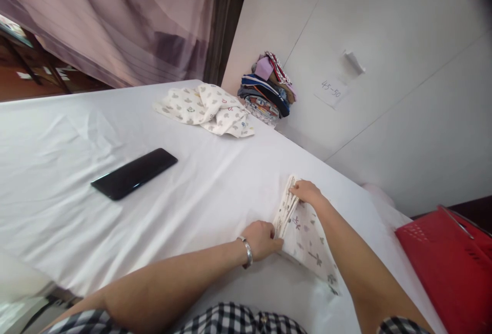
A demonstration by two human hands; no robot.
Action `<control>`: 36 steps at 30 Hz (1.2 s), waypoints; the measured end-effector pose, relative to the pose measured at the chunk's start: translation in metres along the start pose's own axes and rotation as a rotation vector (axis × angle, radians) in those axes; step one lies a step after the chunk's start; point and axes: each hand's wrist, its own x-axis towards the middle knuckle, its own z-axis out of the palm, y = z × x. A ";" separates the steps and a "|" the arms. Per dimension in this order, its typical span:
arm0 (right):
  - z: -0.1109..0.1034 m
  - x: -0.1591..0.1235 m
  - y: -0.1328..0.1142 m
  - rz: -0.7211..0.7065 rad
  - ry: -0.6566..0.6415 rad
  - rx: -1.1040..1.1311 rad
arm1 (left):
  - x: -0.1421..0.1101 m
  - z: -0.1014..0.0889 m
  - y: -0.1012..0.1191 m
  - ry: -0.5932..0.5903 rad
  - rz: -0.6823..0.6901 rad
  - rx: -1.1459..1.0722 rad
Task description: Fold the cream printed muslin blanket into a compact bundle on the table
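A white cloth garment (307,239) printed with small plant-like motifs lies folded in layers near the front edge of the white-covered table (215,185). My left hand (261,239), with a silver bracelet at the wrist, pinches its near left corner. At the far end of the same layered edge, my right hand (306,191) grips the cloth between thumb and fingers. Part of the garment is hidden behind my right forearm. Another white printed cloth (215,108) lies crumpled at the back of the table.
A black phone (134,172) lies on the left. Folded clothes (267,90) form a stack against the white wall at the back. A red plastic basket (446,267) stands at the right edge. A pink curtain (126,21) hangs behind the table.
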 end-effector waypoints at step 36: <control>0.009 0.006 -0.001 -0.053 0.143 0.053 | -0.001 -0.004 0.003 -0.023 -0.013 0.001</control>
